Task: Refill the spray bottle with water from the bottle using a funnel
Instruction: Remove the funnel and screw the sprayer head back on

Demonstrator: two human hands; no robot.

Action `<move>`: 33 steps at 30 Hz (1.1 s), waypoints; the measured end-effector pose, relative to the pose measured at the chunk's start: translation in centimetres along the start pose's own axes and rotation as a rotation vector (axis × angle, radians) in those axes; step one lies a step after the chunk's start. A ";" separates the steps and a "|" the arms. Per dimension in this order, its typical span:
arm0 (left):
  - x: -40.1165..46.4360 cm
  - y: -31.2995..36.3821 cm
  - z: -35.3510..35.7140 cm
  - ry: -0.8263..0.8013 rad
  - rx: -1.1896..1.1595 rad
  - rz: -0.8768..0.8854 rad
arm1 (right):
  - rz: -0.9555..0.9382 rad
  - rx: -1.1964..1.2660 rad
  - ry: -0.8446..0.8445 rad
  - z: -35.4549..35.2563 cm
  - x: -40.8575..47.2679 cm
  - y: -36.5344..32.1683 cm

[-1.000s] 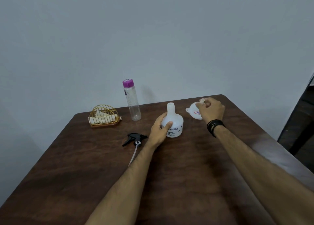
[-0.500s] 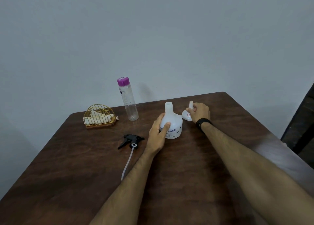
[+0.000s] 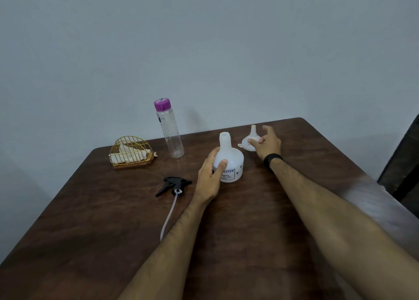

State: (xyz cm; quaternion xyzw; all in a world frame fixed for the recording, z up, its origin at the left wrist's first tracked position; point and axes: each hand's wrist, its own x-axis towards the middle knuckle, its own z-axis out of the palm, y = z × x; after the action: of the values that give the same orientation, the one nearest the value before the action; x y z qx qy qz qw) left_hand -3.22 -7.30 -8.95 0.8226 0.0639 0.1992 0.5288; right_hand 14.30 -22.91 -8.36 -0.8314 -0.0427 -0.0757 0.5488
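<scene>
The left hand (image 3: 209, 177) grips the white spray bottle (image 3: 229, 161), which stands uncapped on the wooden table (image 3: 260, 220). At its 2 o'clock the white funnel (image 3: 250, 139) sits spout-up; the right hand (image 3: 267, 142) touches it with loosely spread fingers. The clear water bottle (image 3: 169, 129) stands at 10 o'clock, the black spray head (image 3: 173, 185) at 8 o'clock.

Both forearms bare, no sleeves; black band (image 3: 272, 158) on R wrist.
</scene>
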 end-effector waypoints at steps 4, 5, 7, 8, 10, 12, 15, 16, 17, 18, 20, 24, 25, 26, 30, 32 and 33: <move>0.0 0.1 0.0 0.003 -0.014 -0.009 | -0.021 0.117 0.042 -1.1 -3.1 -1.1; 0.1 0.1 0.0 0.002 -0.025 -0.025 | -0.043 0.139 0.014 -1.2 -4.4 -1.5; 0.1 0.3 -0.1 0.006 -0.072 -0.048 | -0.122 0.200 -0.125 -0.9 -6.9 -2.1; 0.0 0.5 -0.2 0.004 -0.104 -0.056 | -0.167 0.230 -0.214 -0.6 -8.2 -2.4; -0.1 0.9 -0.5 -0.010 -0.171 -0.080 | -0.250 0.243 -0.348 0.1 -10.3 -2.8; -0.2 1.3 -0.8 -0.026 -0.200 -0.133 | -0.296 0.186 -0.379 0.6 -11.1 -2.8; -0.7 2.3 -1.9 -0.100 -0.165 -0.225 | -0.300 0.124 -0.402 0.6 -11.4 -3.1; -1.0 2.9 -2.5 -0.150 -0.150 -0.244 | -0.299 0.114 -0.422 0.5 -11.5 -3.2; -1.1 3.3 -3.2 -0.191 -0.132 -0.256 | -0.303 0.102 -0.440 0.5 -11.6 -3.2; -1.2 3.6 -4.0 -0.215 -0.119 -0.257 | -0.312 0.093 -0.451 0.6 -11.8 -3.2; -1.5 4.0 -5.9 -0.156 -0.076 -0.204 | -0.312 0.095 -0.447 0.6 -12.1 -3.3; -2.5 2.2 -9.5 0.320 0.395 -0.173 | -0.274 0.115 -0.407 0.9 -12.8 -3.5; -2.8 1.6 -10.2 0.281 0.547 -0.243 | -0.267 0.124 -0.400 1.1 -13.1 -3.3; -3.4 1.5 -10.6 0.169 0.663 -0.316 | -0.260 0.128 -0.393 1.3 -13.3 -3.2; -4.4 1.7 -10.7 -0.054 0.957 -0.421 | -0.261 0.113 -0.387 1.9 -14.1 -3.4; -4.0 2.0 -10.0 -0.040 1.034 -0.412 | -0.277 0.104 -0.401 1.9 -14.4 -3.5; -3.8 2.1 -9.6 -0.024 1.006 -0.404 | -0.283 0.102 -0.410 1.8 -14.5 -3.6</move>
State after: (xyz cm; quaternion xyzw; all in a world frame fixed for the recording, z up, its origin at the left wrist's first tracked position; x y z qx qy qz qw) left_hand -10.76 -1.28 -4.59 0.9477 0.3023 0.0291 0.0984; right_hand -0.37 -19.66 -8.33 -0.7863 -0.2728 0.0205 0.5539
